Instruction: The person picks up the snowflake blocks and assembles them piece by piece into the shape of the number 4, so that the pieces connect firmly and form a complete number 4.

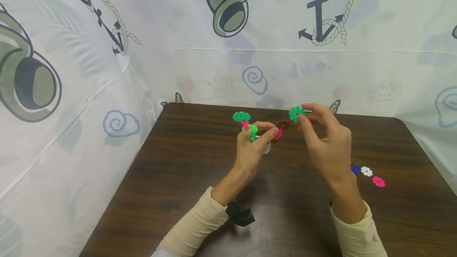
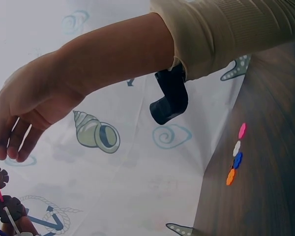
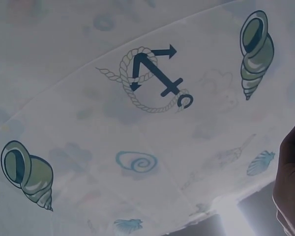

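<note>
My left hand (image 1: 246, 154) grips a string of interlocking notched plastic discs above the table. Green discs (image 1: 241, 117) and small pink ones stand on its left side; a brown disc (image 1: 283, 124), a pink disc (image 1: 279, 133) and a white disc (image 1: 266, 148) show at its fingertips. The palm and fingers hide part of the string. To the right, my right hand (image 1: 328, 150) pinches a single green disc (image 1: 296, 113) between thumb and fingers, apart from the brown disc. The left wrist view shows the right hand (image 2: 34, 98) from the side, with dark notched discs (image 2: 7, 209) below it.
On the dark wooden table (image 1: 171, 193), loose discs lie to the right of my right hand: pink (image 1: 379, 181), white (image 1: 366, 171), blue (image 1: 354, 169), and orange (image 2: 230, 177). Printed white cloth (image 1: 200, 70) hangs behind and to the left of the table.
</note>
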A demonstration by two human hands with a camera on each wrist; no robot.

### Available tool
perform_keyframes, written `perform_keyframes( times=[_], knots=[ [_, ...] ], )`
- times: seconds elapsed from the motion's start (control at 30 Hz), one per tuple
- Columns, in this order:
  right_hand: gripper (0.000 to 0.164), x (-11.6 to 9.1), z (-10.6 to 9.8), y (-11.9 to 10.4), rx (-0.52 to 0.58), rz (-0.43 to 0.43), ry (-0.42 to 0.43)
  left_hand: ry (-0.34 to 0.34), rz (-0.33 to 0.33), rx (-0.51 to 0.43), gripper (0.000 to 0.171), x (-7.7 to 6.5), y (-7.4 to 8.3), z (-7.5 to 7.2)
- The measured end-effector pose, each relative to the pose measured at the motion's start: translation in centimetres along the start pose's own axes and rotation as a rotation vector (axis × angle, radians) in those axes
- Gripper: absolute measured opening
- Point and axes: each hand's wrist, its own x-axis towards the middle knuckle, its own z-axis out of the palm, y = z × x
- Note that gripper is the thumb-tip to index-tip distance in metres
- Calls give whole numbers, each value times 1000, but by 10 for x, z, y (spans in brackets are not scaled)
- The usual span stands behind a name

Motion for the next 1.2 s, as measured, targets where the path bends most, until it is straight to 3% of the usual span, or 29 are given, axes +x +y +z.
perform_keyframes(
  times=[0.43, 0.9, 1.2],
  knots=[
    [24, -2, 7, 3, -68, -16, -29, -23, 59, 21, 23, -2, 2, 0],
    [27, -7, 15, -2, -74, -49, -52, -3, 56, 38, 24, -3, 0, -2],
    [26, -8, 19, -2, -45, -55, -45, 5, 146, 62, 21, -3, -1, -2]
  ],
)
